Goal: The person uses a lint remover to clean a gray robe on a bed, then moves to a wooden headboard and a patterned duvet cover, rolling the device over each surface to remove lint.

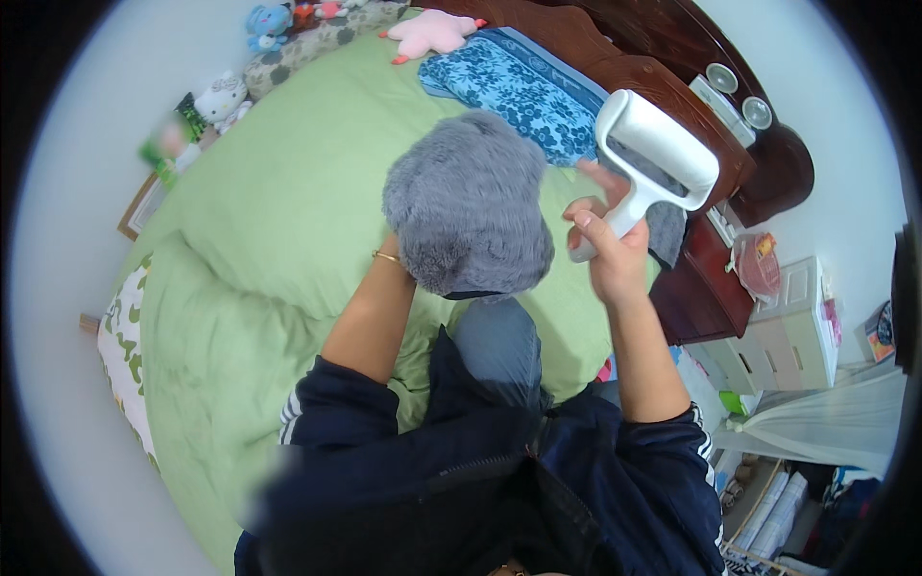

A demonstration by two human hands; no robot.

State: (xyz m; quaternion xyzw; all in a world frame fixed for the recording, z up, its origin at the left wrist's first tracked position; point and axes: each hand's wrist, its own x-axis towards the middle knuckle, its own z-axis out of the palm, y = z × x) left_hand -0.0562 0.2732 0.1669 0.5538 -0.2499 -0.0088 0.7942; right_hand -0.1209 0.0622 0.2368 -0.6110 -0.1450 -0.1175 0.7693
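Observation:
In front of me a grey furry hat-like piece [468, 204] is raised above the bed, with a dark edge along its bottom. My left hand [392, 248] is behind or inside it and holds it up; its fingers are hidden, and only the wrist with a thin gold bracelet shows. My right hand [615, 248] is closed around the handle of a white lint roller [663, 149]. The roller's wide head points up and away, to the right of the furry piece and apart from it.
A green bedspread [288, 163] covers the bed. At its far end lie a blue patterned pillow [528, 91] and a pink star cushion [432, 34]. Plush toys [223, 101] line the left side. Grey cloth [666, 230], a dark red cabinet [706, 288] and white drawers [792, 331] are at right.

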